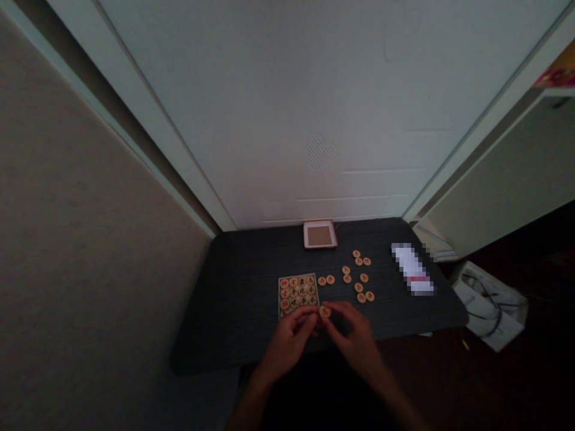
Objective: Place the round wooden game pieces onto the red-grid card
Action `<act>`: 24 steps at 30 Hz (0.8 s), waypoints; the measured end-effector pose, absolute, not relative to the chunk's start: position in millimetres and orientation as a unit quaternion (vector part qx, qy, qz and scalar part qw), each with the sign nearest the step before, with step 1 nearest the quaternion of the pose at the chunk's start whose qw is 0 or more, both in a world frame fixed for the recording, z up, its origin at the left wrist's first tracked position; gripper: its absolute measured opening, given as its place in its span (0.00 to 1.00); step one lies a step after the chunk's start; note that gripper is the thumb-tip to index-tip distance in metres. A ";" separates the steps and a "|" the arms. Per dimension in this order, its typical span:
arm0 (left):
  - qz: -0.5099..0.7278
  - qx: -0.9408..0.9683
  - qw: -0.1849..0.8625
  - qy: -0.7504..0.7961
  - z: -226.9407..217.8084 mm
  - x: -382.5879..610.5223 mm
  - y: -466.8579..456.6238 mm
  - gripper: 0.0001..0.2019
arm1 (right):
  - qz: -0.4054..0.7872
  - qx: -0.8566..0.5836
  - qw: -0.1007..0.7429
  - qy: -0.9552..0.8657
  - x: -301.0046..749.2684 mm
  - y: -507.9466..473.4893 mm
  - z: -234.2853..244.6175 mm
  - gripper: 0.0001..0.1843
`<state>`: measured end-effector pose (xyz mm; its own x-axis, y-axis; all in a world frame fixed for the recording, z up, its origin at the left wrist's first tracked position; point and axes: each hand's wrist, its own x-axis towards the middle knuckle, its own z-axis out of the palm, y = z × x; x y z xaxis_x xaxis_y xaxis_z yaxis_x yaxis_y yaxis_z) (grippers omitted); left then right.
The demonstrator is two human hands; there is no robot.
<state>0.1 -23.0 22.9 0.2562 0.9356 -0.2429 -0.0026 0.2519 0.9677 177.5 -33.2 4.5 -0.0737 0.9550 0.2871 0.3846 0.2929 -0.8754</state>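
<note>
My right hand point(354, 329) pinches a round wooden Chinese chess piece point(324, 311) with a red character between thumb and fingers. My left hand point(291, 338) is closed just left of it, its fingertips close to that piece; whether it grips anything is hidden. Beneath and beyond my left hand lies a shallow square box point(279, 296) holding rows of chess pieces with red and black characters. The hand covers part of its front row. Two loose pieces point(330, 279) lie just right of the box, and several more red-marked pieces point(363, 278) are scattered farther right.
The dark tabletop point(233, 293) stands against a white door panel point(278, 120). A small open box lid point(320, 236) sits at the back edge. A blurred-out white object point(412, 268) lies at the right end. Beside the table is a white container point(489, 305) with cables on the floor.
</note>
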 end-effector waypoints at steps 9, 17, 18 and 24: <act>0.381 0.517 0.476 0.601 1.1 -63.5 -3.8 0.15 | 0.427 -0.557 0.494 -0.513 191.0 -22.3 -9.3 0.17; 0.340 0.636 0.309 0.620 -37.1 -83.6 -15.3 0.17 | 0.462 -0.559 0.529 -0.441 191.8 -10.5 -7.6 0.19; 0.336 0.649 0.302 0.612 -39.2 -82.7 -17.2 0.19 | 0.466 -0.557 0.529 -0.438 190.9 -9.2 -8.0 0.19; 0.310 0.670 0.304 0.602 -43.0 -81.0 -20.0 0.23 | 0.492 -0.561 0.499 -0.440 187.8 -2.8 -14.0 0.19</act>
